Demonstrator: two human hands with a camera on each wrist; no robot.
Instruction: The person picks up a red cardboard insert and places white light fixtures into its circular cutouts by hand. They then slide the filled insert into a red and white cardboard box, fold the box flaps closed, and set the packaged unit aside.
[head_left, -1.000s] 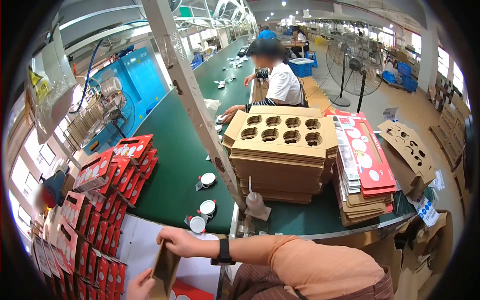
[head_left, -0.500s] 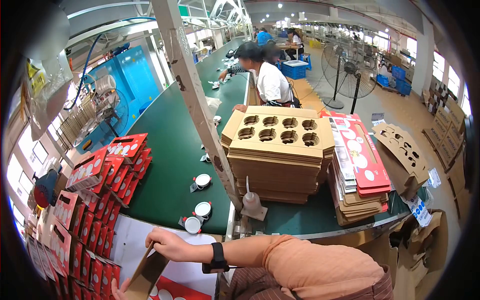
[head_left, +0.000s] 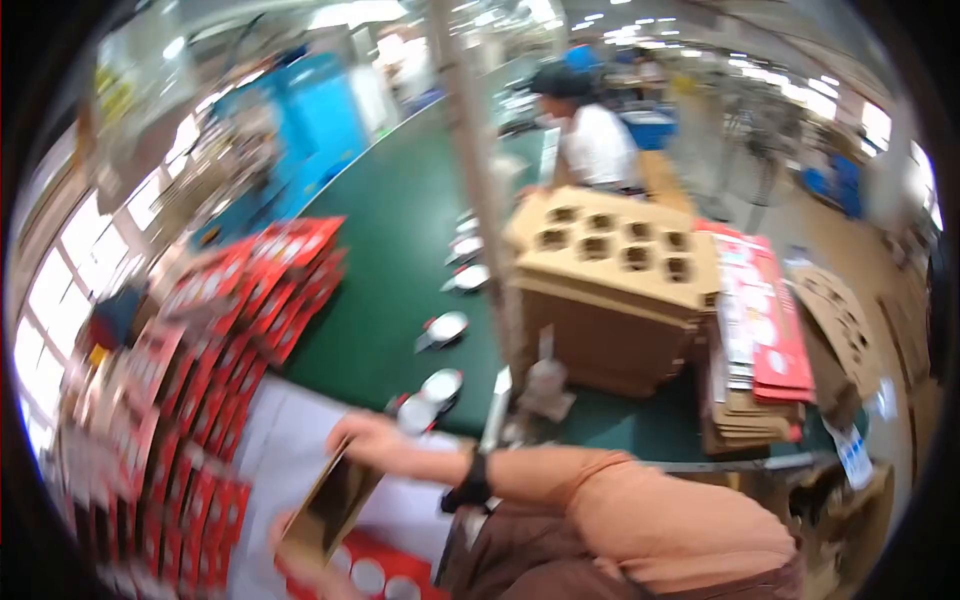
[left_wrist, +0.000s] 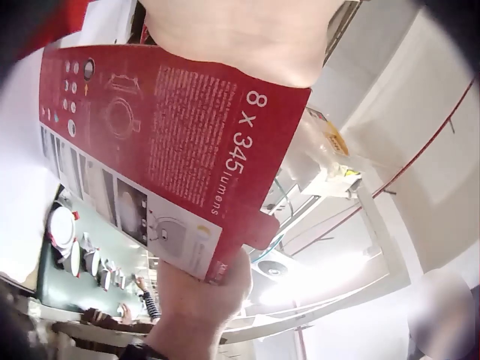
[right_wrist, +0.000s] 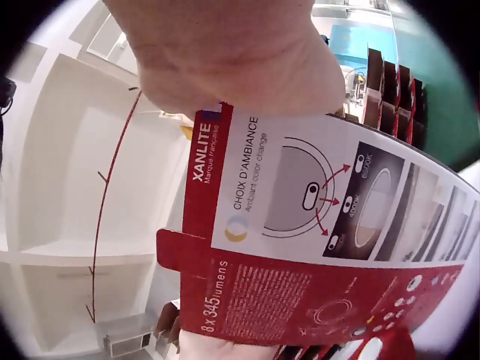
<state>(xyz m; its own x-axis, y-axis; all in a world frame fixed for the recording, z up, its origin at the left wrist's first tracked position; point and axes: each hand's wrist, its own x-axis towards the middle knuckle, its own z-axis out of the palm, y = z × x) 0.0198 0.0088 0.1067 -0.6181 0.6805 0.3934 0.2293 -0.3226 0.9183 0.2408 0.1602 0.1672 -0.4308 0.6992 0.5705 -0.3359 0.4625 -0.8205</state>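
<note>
A red printed carton, bare brown cardboard inside, is held between both hands over the white work surface. My right hand grips its upper edge, fingers bent over the rim. At the opposite, lower end my left hand holds the carton, blurred in the head view. In the right wrist view the carton shows a small red flap sticking out at its end. A flat red printed piece lies on the surface under the carton.
Red cartons stand stacked at left. White round lamps lie along the green conveyor. Beyond a post are brown inserts with round holes, a white bottle and flat red cartons. Another person sits by the belt.
The head view has swung, shifting the scene rightward and blurring it. My left hand has come in further around the carton's lower end. My right hand keeps its grip on the upper edge.
</note>
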